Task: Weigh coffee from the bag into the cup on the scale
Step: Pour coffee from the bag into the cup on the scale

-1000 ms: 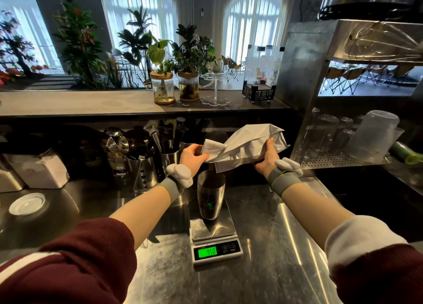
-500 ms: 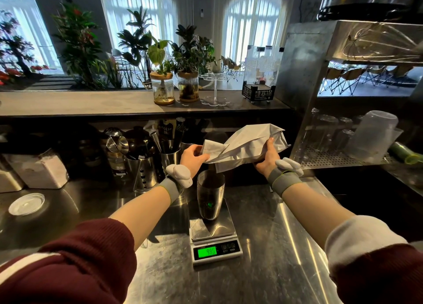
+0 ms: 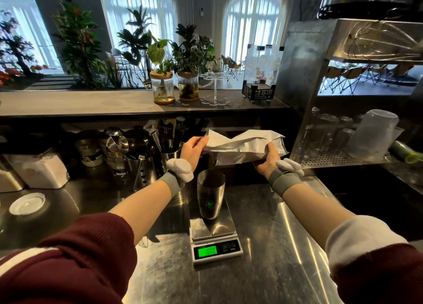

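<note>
Scale nearest of the task's things, standing on the steel desk between two maroon sleeves cut off by the lower edge. Shows a lit green display, with digits too blurred to read with certainty. Carries the metal cup upright on its platform, a green glint on the near wall; contents lost in the dark interior.

Just beyond, above the cup and clear of its rim: white paper bag, crumpled, lying roughly level, mouth end to the left. Left hand pinching that mouth end, covering the opening, fingers mostly hidden behind the paper. Right hand clasped round the other end from below, thumb up on the near face, fingertips out of sight. Grey bands with white pods on both wrists.

Further back on the left, a round white lid lying flat, then a white tub and a shadowed cluster of metal utensil holders, hard to tell apart. On the right, a steel rack with upturned glasses and a frosted jug, partly cut off by the edge.

Farthest, a raised ledge bearing two plant jars, and bright arched windows behind foliage.
</note>
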Motion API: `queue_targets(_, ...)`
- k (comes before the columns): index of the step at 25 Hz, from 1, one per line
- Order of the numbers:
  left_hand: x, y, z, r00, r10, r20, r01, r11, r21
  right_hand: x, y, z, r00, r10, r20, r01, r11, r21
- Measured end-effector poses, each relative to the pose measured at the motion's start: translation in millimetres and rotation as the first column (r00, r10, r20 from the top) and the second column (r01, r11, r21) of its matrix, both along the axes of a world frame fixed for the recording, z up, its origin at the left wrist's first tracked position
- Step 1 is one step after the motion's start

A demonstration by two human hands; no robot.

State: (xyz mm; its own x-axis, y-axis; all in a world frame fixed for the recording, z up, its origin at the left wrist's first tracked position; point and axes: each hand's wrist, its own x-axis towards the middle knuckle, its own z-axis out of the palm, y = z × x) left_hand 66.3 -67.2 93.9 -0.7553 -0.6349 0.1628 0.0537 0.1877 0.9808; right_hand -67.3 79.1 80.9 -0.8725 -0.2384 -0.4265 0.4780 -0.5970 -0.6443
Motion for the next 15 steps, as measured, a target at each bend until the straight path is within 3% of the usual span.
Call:
queue_targets(2, -5, 1, 8, 0.999, 0.034, -0.022, -0.033, 0.999, 0.021, 2, 2, 3, 1.000, 0.003, 0.028, -0.004, 0.999, 0.050)
queue_targets(3, -9, 3, 10, 0.999, 0.048, -0.001, -0.048, 0.998, -0.028, 1, 11, -2, 1.000, 0.001, 0.027, -0.003, 0.998, 0.059)
queue_targets(6, -21, 12, 16, 0.998, 0.058, 0.036, -0.049, 0.977, -0.208, 5, 5, -6, 0.998, 0.042, 0.057, -0.059, 0.933, 0.354)
queue_targets(7, -24, 16, 19, 0.998, 0.043, 0.037, -0.033, 0.970, -0.241, 2, 16, -15, 0.998, 0.064, 0.020, -0.067, 0.946, 0.316)
queue_targets(8, -30, 23, 22, 0.999, 0.014, 0.037, -0.005, 0.967, -0.255, -6, 19, -20, 0.995, 0.046, 0.090, -0.082, 0.891, 0.448)
queue_targets(10, -41, 35, 26, 0.999, -0.024, 0.041, 0.034, 0.967, -0.252, -8, 30, -26, 0.992, 0.121, -0.031, -0.080, 0.804, 0.590)
queue_targets(12, -52, 48, 25, 0.997, -0.045, 0.063, 0.060, 0.967, -0.248, -1, 44, -27, 0.990, 0.111, 0.085, -0.134, 0.924, 0.359)
queue_targets(15, -66, 67, 17, 0.991, -0.087, 0.101, 0.110, 0.963, -0.245, -14, 63, -47, 0.984, 0.102, 0.146, -0.144, 0.938, 0.315)
